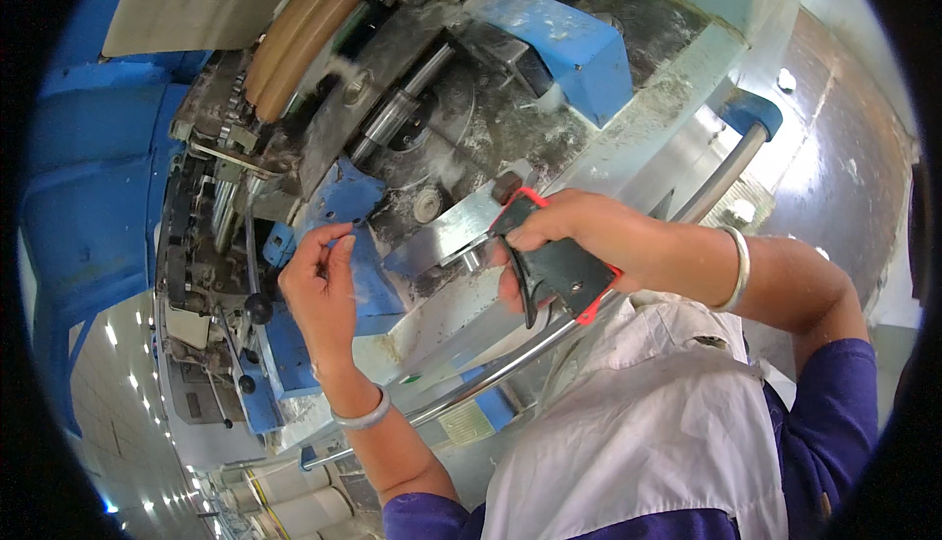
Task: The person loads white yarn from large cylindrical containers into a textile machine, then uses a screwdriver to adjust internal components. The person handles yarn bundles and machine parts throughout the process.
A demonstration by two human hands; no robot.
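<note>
The right hand (569,231) is wrapped tight around a black pistol-grip tool with red edging (557,267), its fingers curled over the handle and trigger, and the tool's snout is pressed in toward a bright metal plate (451,234) on the machine in front. The grip looks like moulded plastic, matte and chunky, with a thin red line running round its outline; it sits just above the person's white apron (648,422) and right over a polished steel rail (510,363) that sweeps across the front of the machine. The left hand (322,280) is held up a little way off, thumb and fingertips pinched together on something too fine to make out, close against a blue painted bracket (343,202). Both wrists carry plain silver bangles, and dark blue sleeves show at the arms. Beyond the hands the machine is a crowd of parts: blue metal housings (569,45), a shiny steel roller (402,103), a tan rubber-looking drum (294,35) further up, small black knobs (259,308) on levers at the left. Grey-white fluff and lint lie caked over the pale green frame (677,99) and the blue covers, softening every edge. Down at the lower left stand pale wound bobbins (304,506), and the floor beyond gleams with reflected lights.
</note>
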